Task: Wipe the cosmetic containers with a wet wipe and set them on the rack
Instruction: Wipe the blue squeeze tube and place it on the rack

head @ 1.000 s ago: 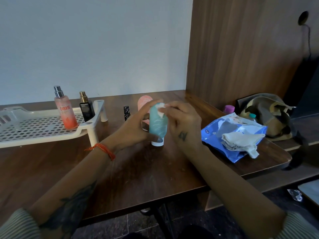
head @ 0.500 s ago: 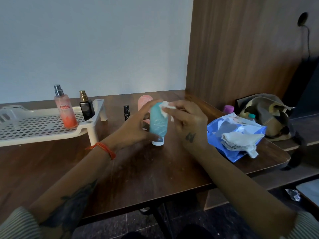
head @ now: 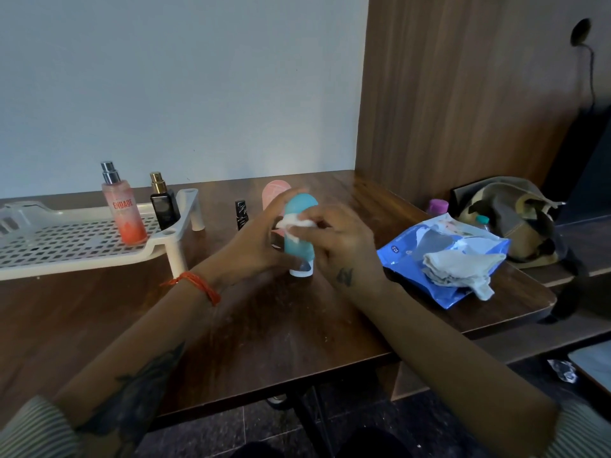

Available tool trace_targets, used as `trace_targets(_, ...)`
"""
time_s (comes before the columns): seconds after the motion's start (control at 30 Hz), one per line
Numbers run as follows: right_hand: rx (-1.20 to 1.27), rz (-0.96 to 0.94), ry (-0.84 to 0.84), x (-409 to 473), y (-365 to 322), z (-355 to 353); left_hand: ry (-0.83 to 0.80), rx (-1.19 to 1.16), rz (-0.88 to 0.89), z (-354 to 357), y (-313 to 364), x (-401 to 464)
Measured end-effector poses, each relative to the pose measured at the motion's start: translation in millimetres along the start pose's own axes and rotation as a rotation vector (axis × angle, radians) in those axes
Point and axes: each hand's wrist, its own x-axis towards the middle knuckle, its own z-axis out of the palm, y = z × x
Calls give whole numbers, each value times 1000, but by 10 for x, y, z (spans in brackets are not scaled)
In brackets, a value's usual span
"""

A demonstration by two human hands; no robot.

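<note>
A teal tube (head: pixel 299 239) stands cap-down on the brown table (head: pixel 264 325). My left hand (head: pixel 254 246) grips the tube from the left side. My right hand (head: pixel 344 246) pinches a small white wet wipe (head: pixel 294 224) and presses it against the tube's front. The white perforated rack (head: pixel 66 242) sits at the left, with a pink spray bottle (head: pixel 124 209) and a black perfume bottle (head: pixel 163 204) standing on its right end. A pink tube (head: pixel 274 193) and a small black container (head: pixel 241 214) stand on the table behind my hands.
A blue wet-wipe pack (head: pixel 429 259) with used grey wipes (head: pixel 459 269) on top lies at the table's right edge. Beyond it sit a purple-capped item (head: pixel 438 206) and a camouflage bag (head: pixel 509 219). A wooden panel rises at the right.
The wipe in my right hand has slid down from the tube's top end to its upper front. My left hand still holds the tube in place.
</note>
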Motion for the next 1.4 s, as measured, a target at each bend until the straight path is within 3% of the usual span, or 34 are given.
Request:
trace_targets(0.1,-3,-6,-74,-5,-8,32,-20,-9,-36,-6,8,-10)
trace_targets(0.27,-8,304,107,20,72,-68,-12,-9,-61,13,19,-19)
trace_targets(0.33,-26,185,88,-1,83,-56,-13,-15,-50,10,21,-19)
trace_targets(0.4,-46,-19,-45,-27,51,-32,-10,-56,-44,8,10,-16)
trace_targets(0.47,-68,-55,-98,-21,35,0,-1,-57,-41,8,-4,-10)
trace_targets(0.6,45,315,43,26,91,-22,8,-6,-49,-1,1,-11)
trace_targets(0.67,8,215,2,12,128,-63,6,2,-46,-1,-5,-9)
trace_targets(0.8,-92,-199,-156,-61,94,-74,8,-8,-38,-4,-26,4)
trace_targets(0.83,-114,-198,-157,-78,93,-55,13,-4,-41,-3,-25,5)
trace_targets(0.97,7,248,17,3,82,-115,20,27,-51,2,-18,-2)
trace_targets(1.03,7,223,38,-6,91,-136,13,25,-53,3,-22,-2)
trace_targets(1.13,-42,-102,-91,-88,44,-65,6,-23,-44,-2,-31,5)
trace_targets(1.2,-125,-189,-150,-106,71,-13,6,-11,-38,-2,-32,2)
trace_targets(1.33,4,134,-18,-37,28,-116,12,8,-68,1,-22,-6)
trace_targets(1.4,53,170,12,-26,16,-144,1,23,-65,7,-18,-2)
